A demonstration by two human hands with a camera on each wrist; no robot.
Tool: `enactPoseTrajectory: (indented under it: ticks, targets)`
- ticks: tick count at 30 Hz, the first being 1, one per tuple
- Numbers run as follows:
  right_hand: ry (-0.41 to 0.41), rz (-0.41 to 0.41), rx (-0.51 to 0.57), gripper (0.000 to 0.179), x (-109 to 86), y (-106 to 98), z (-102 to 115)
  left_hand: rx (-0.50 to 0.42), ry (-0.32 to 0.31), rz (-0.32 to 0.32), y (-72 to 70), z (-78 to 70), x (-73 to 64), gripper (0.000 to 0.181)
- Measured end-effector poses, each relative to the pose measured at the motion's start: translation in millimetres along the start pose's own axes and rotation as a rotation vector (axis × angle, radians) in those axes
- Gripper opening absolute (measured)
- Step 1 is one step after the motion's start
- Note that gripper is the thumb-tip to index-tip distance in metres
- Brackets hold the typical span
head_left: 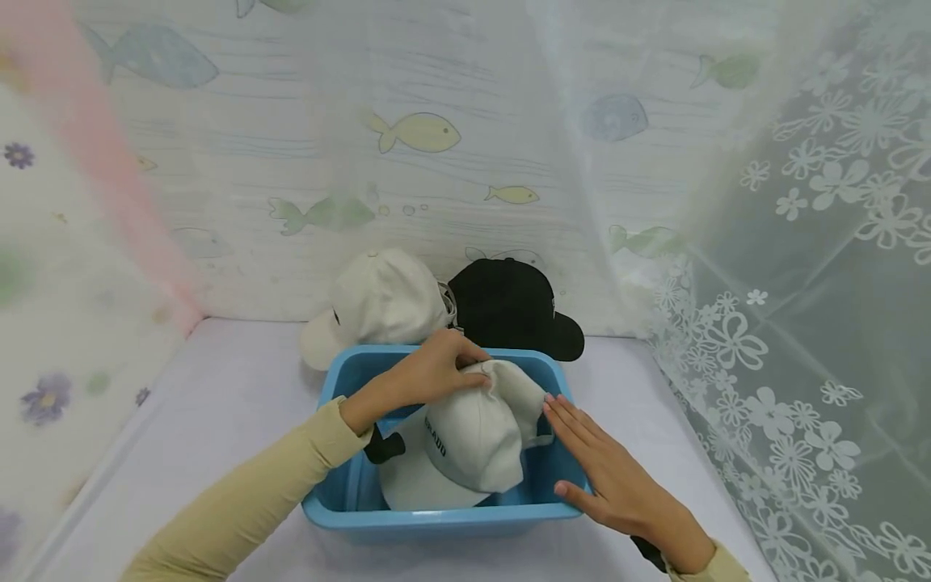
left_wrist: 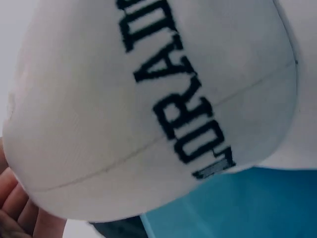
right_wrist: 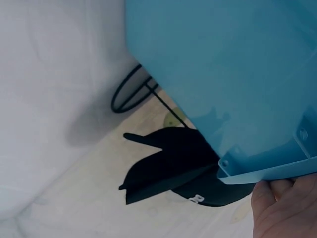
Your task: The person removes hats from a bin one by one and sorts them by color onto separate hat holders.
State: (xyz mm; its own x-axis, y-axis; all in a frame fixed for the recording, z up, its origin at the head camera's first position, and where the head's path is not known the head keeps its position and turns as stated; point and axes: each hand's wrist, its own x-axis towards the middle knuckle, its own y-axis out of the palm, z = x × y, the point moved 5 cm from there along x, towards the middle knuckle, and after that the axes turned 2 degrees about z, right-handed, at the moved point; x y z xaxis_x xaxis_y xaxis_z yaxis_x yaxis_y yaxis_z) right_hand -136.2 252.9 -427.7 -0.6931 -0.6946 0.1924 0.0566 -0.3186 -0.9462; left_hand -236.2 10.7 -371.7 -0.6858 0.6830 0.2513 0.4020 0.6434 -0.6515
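A white cap (head_left: 473, 436) with dark lettering lies tilted inside a blue plastic bin (head_left: 436, 521), brim toward the front left. My left hand (head_left: 429, 372) pinches the cap's fabric near the top; in the left wrist view the lettered cap (left_wrist: 109, 109) hides most of that hand (left_wrist: 22, 208). My right hand (head_left: 618, 477) lies over the bin's right rim, fingers straight, their tips beside the back of the cap. In the right wrist view, the right hand (right_wrist: 287, 208) is against the rim of the bin (right_wrist: 267, 176).
Behind the bin sit a second white cap (head_left: 385, 299) and a black cap (head_left: 502, 303), side by side. A black wire stand (right_wrist: 129, 94) shows near the black cap in the right wrist view. Fish-printed fabric (head_left: 436, 65) hangs behind the white surface (head_left: 254, 364).
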Motion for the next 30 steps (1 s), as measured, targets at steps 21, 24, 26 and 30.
enactPoseTrajectory:
  ticks: [21, 24, 26, 30]
  targets:
    - [0.025, -0.03, 0.061, 0.083, -2.3, 2.2, -3.2, -0.017, 0.11, -0.086, -55.4, -40.4, -19.3, 0.026]
    - [0.017, -0.051, 0.083, 0.086, -2.2, 2.5, -3.7, 0.0, 0.119, -0.071, -64.1, -47.8, -19.7, 0.027]
    - [0.01, -0.064, 0.091, 0.087, -2.1, 2.8, -4.2, 0.016, 0.12, -0.064, -69.6, -52.1, -19.7, 0.027]
    - [-0.011, -0.081, 0.088, 0.086, -2.6, 3.8, -5.3, 0.052, 0.109, -0.052, -79.3, -58.8, -19.6, 0.028]
